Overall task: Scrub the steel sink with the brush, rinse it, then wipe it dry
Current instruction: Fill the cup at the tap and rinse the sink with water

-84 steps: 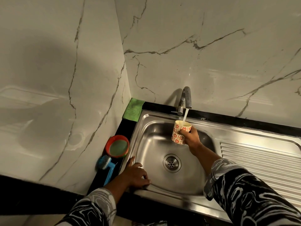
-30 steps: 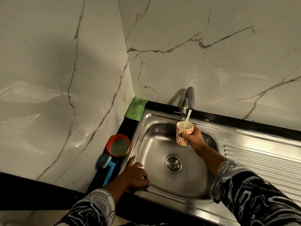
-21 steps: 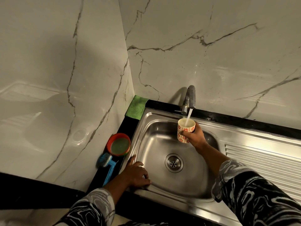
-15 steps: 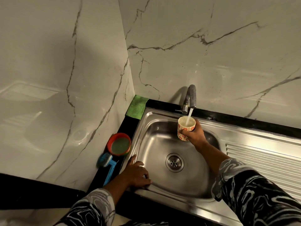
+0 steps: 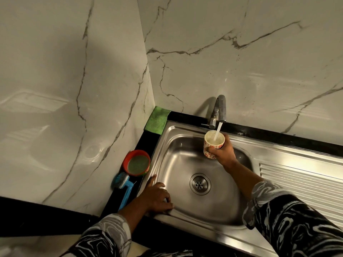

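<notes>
The right hand grips the cup under the tap, at twelve o'clock of the sink, likely to catch rinse water. The left hand rests loose, holding nothing, at eight o'clock. The brush lies outside at nine.

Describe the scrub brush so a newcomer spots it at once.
Find the steel sink, then the black counter strip along its left edge. The brush lies on that strip, on the near side of the red bowl, beside the left hand. It is the only blue thing there, with a long handle, unlike the round bowl and the green cloth farther back.
</notes>
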